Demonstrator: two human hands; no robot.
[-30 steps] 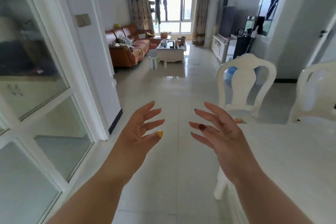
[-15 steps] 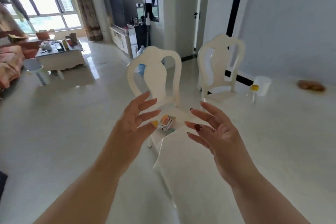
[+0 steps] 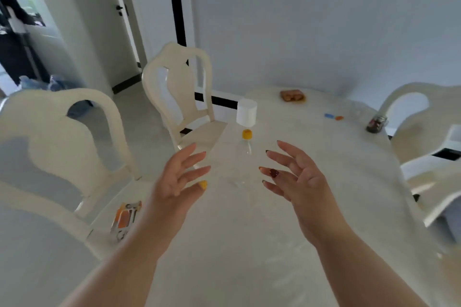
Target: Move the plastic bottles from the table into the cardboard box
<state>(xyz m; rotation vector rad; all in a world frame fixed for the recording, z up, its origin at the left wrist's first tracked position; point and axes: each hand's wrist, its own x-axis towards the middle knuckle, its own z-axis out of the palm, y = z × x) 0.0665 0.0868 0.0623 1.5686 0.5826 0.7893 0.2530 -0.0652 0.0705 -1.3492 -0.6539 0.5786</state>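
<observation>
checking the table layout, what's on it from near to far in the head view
clear bottle → white cup → blue and orange caps → snack pack. The jar at the right edge lies about level with the cup, so it is left out.

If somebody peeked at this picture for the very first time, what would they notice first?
Two open, empty hands reach out in front: the left hand and the right hand, fingers spread. Between them, a little farther back on the white table, stands a clear plastic bottle with a yellow cap, and a white cylinder stands just behind it. Cream chairs sit along the table's left side.
</observation>
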